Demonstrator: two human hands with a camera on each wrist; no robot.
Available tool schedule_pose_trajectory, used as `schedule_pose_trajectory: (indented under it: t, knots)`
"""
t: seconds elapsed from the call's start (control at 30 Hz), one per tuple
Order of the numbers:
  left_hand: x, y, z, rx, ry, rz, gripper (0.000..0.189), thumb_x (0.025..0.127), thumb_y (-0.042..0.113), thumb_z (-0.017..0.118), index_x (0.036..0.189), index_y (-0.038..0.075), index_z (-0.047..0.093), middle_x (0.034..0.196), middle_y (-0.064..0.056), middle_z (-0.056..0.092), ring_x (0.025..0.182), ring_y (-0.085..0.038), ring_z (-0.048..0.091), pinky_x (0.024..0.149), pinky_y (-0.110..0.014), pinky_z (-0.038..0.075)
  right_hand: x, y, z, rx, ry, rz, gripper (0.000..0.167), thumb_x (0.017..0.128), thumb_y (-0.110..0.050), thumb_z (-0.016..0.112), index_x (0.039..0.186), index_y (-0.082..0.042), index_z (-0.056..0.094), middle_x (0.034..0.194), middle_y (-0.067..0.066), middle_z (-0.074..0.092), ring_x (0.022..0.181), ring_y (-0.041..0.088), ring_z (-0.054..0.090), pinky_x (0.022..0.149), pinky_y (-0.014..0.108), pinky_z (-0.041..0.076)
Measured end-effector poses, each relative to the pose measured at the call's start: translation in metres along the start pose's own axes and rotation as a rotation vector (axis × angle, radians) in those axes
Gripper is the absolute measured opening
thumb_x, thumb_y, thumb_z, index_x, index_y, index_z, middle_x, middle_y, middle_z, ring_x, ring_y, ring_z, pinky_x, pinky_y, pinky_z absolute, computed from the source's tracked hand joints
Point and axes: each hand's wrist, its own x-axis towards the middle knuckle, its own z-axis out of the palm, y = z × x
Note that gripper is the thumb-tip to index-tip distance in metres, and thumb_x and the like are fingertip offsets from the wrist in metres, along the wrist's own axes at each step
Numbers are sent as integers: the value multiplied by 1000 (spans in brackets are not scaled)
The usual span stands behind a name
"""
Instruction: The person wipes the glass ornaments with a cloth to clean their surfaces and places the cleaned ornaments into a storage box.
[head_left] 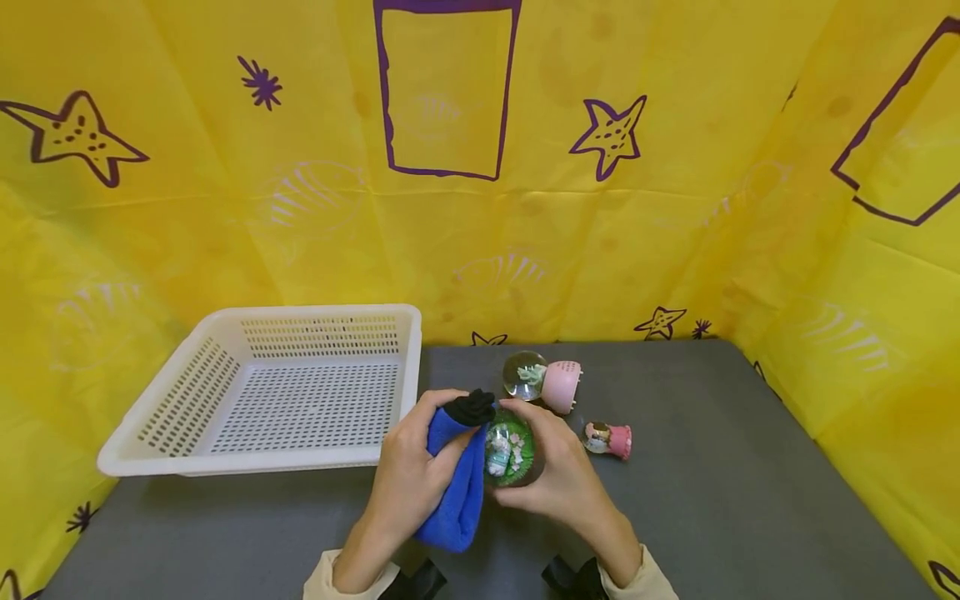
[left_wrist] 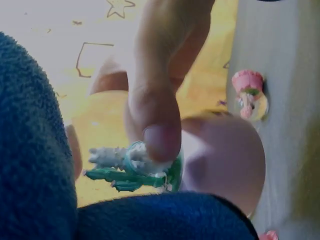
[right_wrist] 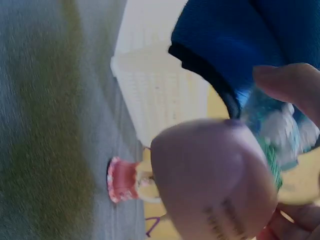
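Observation:
My left hand (head_left: 408, 475) grips a folded blue cloth (head_left: 459, 510) with a black edge, which lies against the left side of a snow globe (head_left: 510, 450). The right hand (head_left: 558, 462) holds this globe from the right, thumb and fingers curled around it. Inside the clear dome are green cacti (left_wrist: 127, 179) and a whitish figure (left_wrist: 110, 157). Its smooth pale pink base (right_wrist: 210, 175) carries small dark lettering in the right wrist view. In the head view the globe is tilted, dome toward the camera, and cloth and fingers hide part of it.
A white perforated basket (head_left: 258, 462) stands on the grey table (head_left: 720, 500) at the left. Beyond the right hand, a larger snow globe with a pink base (head_left: 561, 386) and a small pink-based one (head_left: 618, 442) lie on their sides. A yellow printed curtain (head_left: 675, 250) surrounds the table.

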Motion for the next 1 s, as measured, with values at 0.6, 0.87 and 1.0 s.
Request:
schedule_pose_trajectory:
  t: [0.6, 0.87, 1.0]
  knots:
    - [3, -5, 0, -90, -93, -122, 44, 83, 16, 80, 123, 21, 61, 112, 1, 72, 97, -15, 69, 82, -34, 56, 1, -1, -6, -112, -46, 118, 92, 51, -37, 96, 132, -21, 55, 124, -7, 65, 97, 11, 57, 81, 30, 49]
    - [4, -6, -9, -111, -94, -173, 45, 86, 11, 75, 126, 24, 59, 112, 0, 71, 91, -14, 67, 78, -32, 55, -1, 4, -1, -23, -45, 209, 88, 54, -36, 96, 127, -11, 54, 115, 4, 63, 100, 19, 63, 85, 38, 53]
    - [5, -5, -14, -142, -86, -186, 46, 86, 8, 72, 127, 23, 58, 114, -1, 70, 92, -14, 67, 79, -31, 55, -3, 6, 1, 3, -68, 267, 85, 55, -33, 95, 125, -11, 53, 116, 5, 63, 100, 22, 62, 84, 37, 52]
